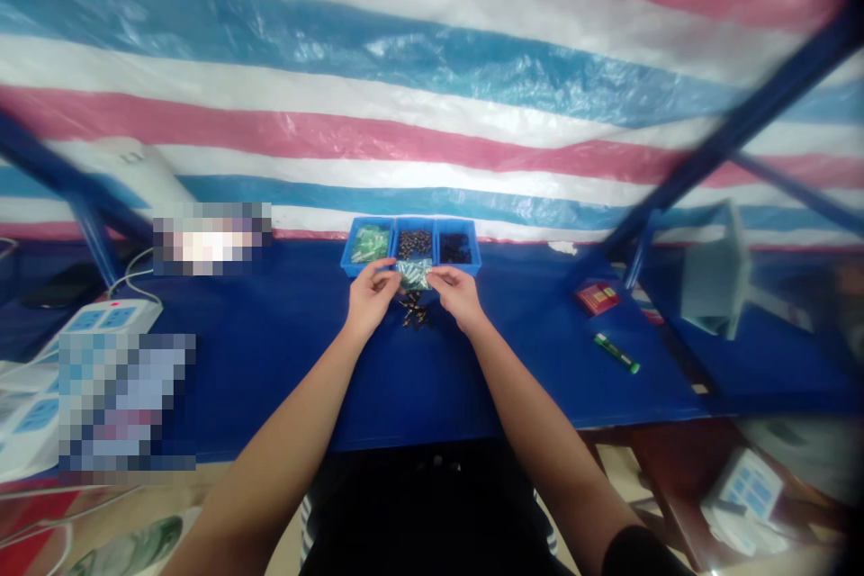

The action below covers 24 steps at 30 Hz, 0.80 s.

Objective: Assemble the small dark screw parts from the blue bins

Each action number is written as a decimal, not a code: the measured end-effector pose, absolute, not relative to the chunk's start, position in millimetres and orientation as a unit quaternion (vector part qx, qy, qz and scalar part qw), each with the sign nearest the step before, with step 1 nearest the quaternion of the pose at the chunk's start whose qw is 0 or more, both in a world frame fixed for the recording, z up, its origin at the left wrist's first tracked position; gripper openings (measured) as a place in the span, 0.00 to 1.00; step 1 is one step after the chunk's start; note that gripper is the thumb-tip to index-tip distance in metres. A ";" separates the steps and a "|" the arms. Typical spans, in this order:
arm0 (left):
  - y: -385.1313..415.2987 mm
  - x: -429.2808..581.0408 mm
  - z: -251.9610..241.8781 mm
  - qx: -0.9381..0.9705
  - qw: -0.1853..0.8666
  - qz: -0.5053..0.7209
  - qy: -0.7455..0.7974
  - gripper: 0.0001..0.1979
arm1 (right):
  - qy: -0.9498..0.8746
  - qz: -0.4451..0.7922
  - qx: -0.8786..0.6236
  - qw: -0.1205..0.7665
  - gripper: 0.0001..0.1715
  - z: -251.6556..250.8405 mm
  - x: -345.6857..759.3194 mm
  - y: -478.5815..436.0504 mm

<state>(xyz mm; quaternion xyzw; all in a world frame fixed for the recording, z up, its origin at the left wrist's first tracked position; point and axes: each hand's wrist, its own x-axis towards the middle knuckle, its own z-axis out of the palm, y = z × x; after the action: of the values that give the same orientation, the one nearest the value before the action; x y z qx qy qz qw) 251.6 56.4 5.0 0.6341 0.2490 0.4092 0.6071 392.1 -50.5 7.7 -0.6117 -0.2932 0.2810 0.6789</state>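
My left hand [370,295] and my right hand [459,295] are both out over the blue table, fingers pinched on the two ends of a small clear plastic bag [414,274] held between them. Just below the bag, a small pile of dark little parts [413,313] lies on the table. Right behind the hands stand three blue bins in a row: the left bin [368,246] holds greenish bags, the middle bin [414,244] holds dark and brassy small parts, the right bin [456,247] holds dark parts.
A white power strip [101,321] with cables lies at the left. A red box [597,297] and a green marker [616,353] lie at the right, near a grey object [715,274]. Blue frame bars [735,121] slant up at both sides. A striped tarp hangs behind.
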 end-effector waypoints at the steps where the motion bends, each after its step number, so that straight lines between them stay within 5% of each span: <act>1: 56.4 251.4 4.6 0.635 0.606 0.408 0.250 0.20 | -0.293 0.280 -0.610 0.681 0.18 7.0 392.6 -50.3; 24: 53.5 248.3 7.2 0.713 0.491 0.413 0.283 0.12 | -0.292 0.302 -0.609 0.673 0.24 10.7 392.0 -51.2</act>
<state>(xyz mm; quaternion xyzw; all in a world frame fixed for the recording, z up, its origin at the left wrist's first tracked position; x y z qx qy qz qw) 248.3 53.5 7.2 0.7135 0.2829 0.4127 0.4905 392.0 -51.2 10.7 -0.6090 -0.2917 0.3019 0.6729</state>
